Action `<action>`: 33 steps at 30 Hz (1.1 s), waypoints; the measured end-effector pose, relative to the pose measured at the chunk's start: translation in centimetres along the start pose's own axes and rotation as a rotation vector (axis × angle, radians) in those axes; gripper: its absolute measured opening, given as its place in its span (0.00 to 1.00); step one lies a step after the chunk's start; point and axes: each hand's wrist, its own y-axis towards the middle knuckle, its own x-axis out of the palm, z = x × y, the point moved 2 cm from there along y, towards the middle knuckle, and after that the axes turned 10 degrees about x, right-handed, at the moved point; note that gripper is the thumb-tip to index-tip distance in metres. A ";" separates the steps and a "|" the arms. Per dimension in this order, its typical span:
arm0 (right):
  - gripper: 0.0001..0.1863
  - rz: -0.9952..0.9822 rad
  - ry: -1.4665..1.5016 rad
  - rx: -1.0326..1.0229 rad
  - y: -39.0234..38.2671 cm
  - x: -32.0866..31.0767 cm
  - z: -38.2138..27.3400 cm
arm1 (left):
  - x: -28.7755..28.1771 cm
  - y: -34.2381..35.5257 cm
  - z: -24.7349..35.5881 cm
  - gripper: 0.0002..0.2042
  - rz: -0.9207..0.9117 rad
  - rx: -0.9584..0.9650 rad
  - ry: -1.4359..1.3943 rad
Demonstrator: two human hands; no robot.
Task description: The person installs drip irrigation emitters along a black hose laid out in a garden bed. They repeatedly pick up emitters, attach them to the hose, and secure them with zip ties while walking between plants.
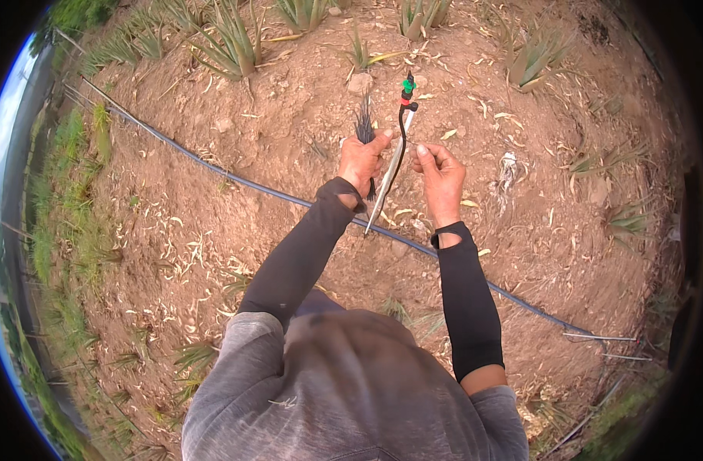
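Note:
My left hand (357, 164) is closed round a bundle of thin black cable ties (363, 125), its thumb reaching to the right against a pale stake (379, 203). That stake stands slightly tilted between my hands. A small sprinkler head (408, 88), green, red and black, sits at its top, and a thin black tube (401, 146) runs down along it. Just right of the stake is my right hand (442, 183), thumb and forefinger pinched together. Whatever lies between those fingertips is too small to make out.
A dark irrigation hose (267, 190) crosses the brown soil from upper left to lower right, passing by the stake's foot. Spiky aloe-like plants (232, 42) grow along the far side. Dry leaves litter the ground. Thin pale rods (601, 337) lie at the right by the hose.

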 end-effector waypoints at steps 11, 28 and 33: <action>0.10 0.028 0.109 0.088 3.4 0.1 1.0 | 0.5 9.3 2.5 0.07 -0.602 -0.237 0.213; 0.07 0.223 0.079 0.010 3.5 2.2 1.3 | -0.2 9.1 1.7 0.06 -0.650 -0.386 0.128; 0.09 0.202 0.179 0.133 3.5 2.3 0.9 | -0.2 9.3 1.7 0.06 -0.682 -0.391 0.136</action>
